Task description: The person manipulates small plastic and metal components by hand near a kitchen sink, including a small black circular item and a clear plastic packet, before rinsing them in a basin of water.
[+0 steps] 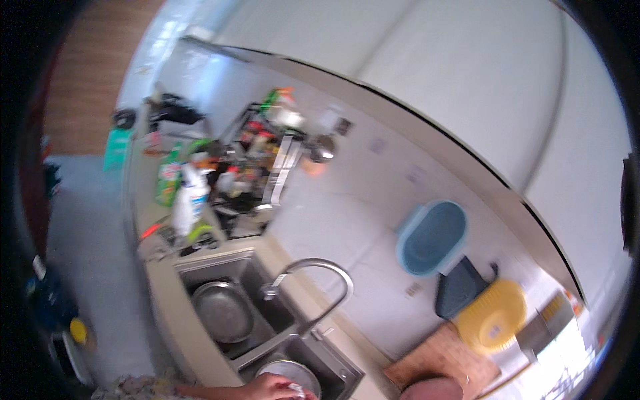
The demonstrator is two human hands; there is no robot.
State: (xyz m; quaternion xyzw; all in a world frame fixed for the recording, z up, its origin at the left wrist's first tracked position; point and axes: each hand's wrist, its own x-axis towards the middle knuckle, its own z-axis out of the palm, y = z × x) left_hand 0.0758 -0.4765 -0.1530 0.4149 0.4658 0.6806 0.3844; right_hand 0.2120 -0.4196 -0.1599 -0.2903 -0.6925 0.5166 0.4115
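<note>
My left hand (272,387) reaches in at the bottom edge, below a patterned sleeve (137,387). Its fingers curl around a small whitish thing (297,388), too blurred and cut off to name. Beneath the hand, a round metal vessel (295,370) sits in the nearer basin of a stainless steel double sink (361,372). The other basin holds a round metal pan (223,312). A curved metal faucet (345,275) arches over that basin from the sink's back edge. My right hand cannot be made out in view.
Past the sink, bottles (192,195) and a cluttered rack of condiments (255,145) crowd the counter. A blue plastic basin (432,240) and a yellow plastic basket (492,317) are against the wall. A wooden cutting board (442,357) leans at the lower right.
</note>
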